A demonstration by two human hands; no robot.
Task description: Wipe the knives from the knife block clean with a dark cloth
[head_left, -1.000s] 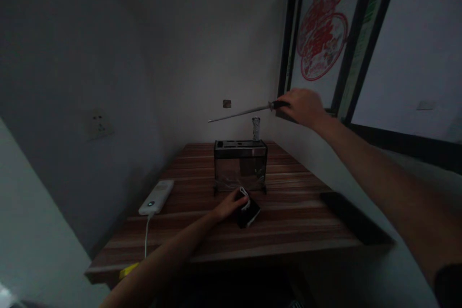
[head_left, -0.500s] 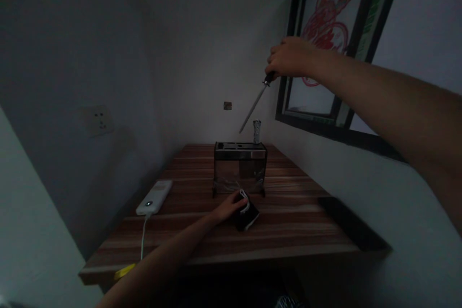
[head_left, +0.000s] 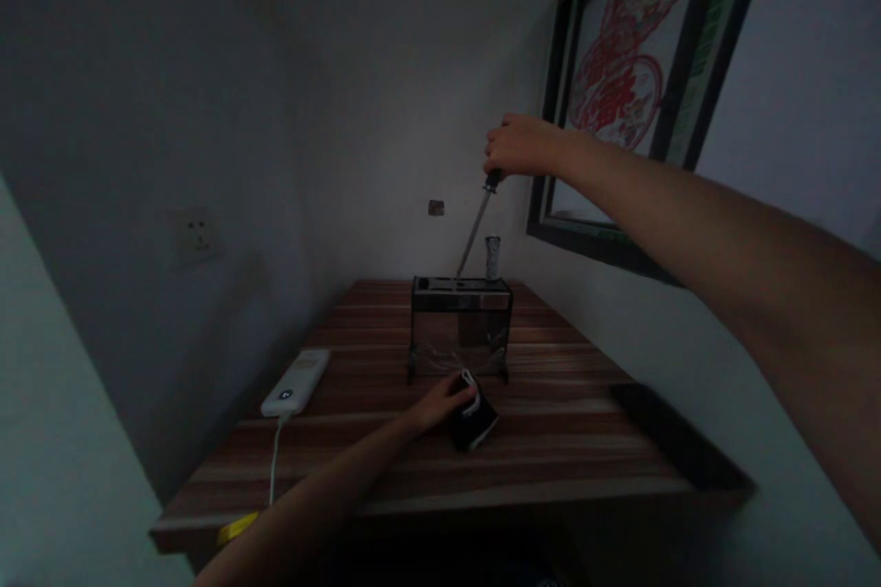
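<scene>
My right hand (head_left: 519, 147) is closed round the dark handle of a sharpening steel (head_left: 474, 229). The steel slants downward, its tip at the top of a knife block (head_left: 462, 298) with a metal-coloured upper band and see-through front. I cannot tell whether the tip has entered a slot. A patterned silvery handle (head_left: 492, 257) stands up at the block's right end. Just in front of the block, my left hand (head_left: 440, 402) grips a folded black cloth (head_left: 474, 422) with white edging, which rests on the table.
The wood-grain table (head_left: 551, 440) meets walls at the left, back and right. On its left lies a white power bank (head_left: 295, 382) with a cable (head_left: 273, 463). A dark flat slab (head_left: 678, 431) lies along the right edge. A yellow item (head_left: 238, 527) sits at the front left.
My right hand has come down and slightly left, bringing the steel's tip from above the knife block to its top. My left hand stays on the cloth.
</scene>
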